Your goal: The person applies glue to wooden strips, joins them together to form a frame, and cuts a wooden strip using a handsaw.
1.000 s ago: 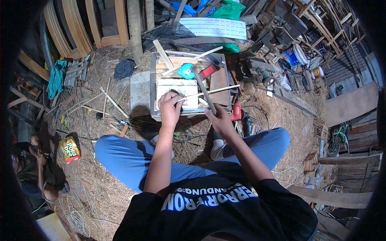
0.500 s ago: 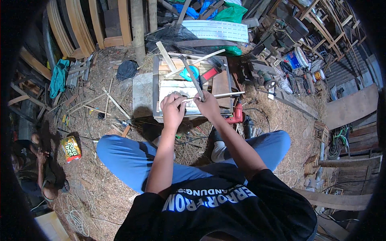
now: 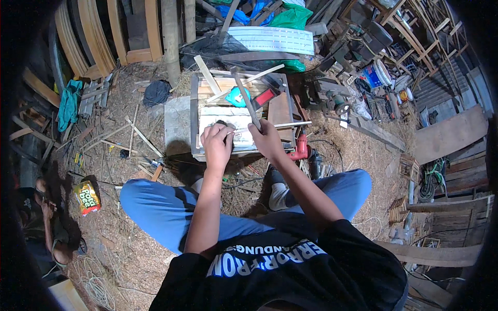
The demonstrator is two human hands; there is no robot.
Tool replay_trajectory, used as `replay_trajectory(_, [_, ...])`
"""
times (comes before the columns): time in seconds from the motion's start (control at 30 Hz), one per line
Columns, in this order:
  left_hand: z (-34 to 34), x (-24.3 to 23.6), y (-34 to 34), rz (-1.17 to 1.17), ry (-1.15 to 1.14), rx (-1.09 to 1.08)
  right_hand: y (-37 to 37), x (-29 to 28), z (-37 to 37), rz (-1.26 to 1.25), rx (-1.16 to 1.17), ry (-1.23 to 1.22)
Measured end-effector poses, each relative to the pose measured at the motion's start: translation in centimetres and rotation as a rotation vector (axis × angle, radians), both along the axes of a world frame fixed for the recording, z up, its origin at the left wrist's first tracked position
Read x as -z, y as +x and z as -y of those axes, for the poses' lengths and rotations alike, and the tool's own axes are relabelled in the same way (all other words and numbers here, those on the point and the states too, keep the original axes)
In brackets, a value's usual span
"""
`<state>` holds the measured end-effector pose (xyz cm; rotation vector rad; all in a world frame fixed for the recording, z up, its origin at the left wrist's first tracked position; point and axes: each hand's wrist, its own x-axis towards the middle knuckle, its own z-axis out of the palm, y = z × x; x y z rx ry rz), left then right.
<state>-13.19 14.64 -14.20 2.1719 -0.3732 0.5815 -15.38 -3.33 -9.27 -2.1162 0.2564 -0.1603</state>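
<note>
My left hand [image 3: 217, 142] is closed on the left part of a thin pale wood strip [image 3: 291, 124], over a white board [image 3: 217, 113] on a low wooden work box [image 3: 194, 111]. Just right of it, my right hand [image 3: 265, 137] grips a long grey-brown bar-like tool [image 3: 244, 96], which points away from me. A teal rounded object [image 3: 237, 97], a red-and-black object [image 3: 265, 96] and loose wood strips [image 3: 207, 75] lie on the box. A red power drill [image 3: 300, 147] is at its right. What my left fingertips press on is partly hidden.
Another person [image 3: 46, 212] sits at far left beside a yellow snack bag [image 3: 87, 197]. Curved timber frames [image 3: 101, 36] lean behind. Wood scraps and coiled rope [image 3: 93, 280] litter the floor. Planks [image 3: 446, 132], buckets [image 3: 376, 75] and machinery crowd the right side.
My right hand has risen and moved left with the bar-like tool, closer to my left hand. The strip lies flatter. My left hand has stayed at the strip's left part.
</note>
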Motion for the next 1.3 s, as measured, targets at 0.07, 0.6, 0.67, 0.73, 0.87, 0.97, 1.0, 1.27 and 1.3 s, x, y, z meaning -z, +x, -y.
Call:
replay_trajectory(0.07, [0.2,0.3,0.0,0.022,0.031,-0.014,-1.1,-0.8,0.9,0.019,-0.095,0.354])
replay_trajectory(0.6, [0.2,0.3,0.0,0.055,-0.010,-0.003,-15.3,-1.8,1.0,-0.281,0.056,0.627])
replay_trajectory(0.67, [0.3,-0.1,0.0,0.051,0.006,0.021,-16.0,-1.0,1.3,-0.323,0.071,0.692])
replay_trajectory(0.73, [0.3,0.2,0.1,0.026,0.018,0.027,-16.6,-0.2,1.4,-0.329,0.033,0.713])
replay_trajectory(0.87, [0.7,-0.3,0.3,0.054,0.049,0.030,-17.4,1.6,1.9,-0.409,0.143,0.694])
replay_trajectory(0.97, [0.9,-0.8,0.4,0.032,0.073,0.069,-18.0,1.5,2.2,-0.380,0.139,0.652])
replay_trajectory(1.0, [0.8,-1.1,0.5,0.000,0.084,0.076,-17.7,1.8,2.3,-0.377,0.140,0.664])
replay_trajectory(1.27, [0.3,-0.7,1.4,0.042,0.106,0.175,-18.0,0.8,1.2,-0.376,0.159,0.801])
replay_trajectory(1.3, [0.4,-0.6,1.4,0.043,0.110,0.181,-17.9,0.8,1.2,-0.391,0.120,0.823])
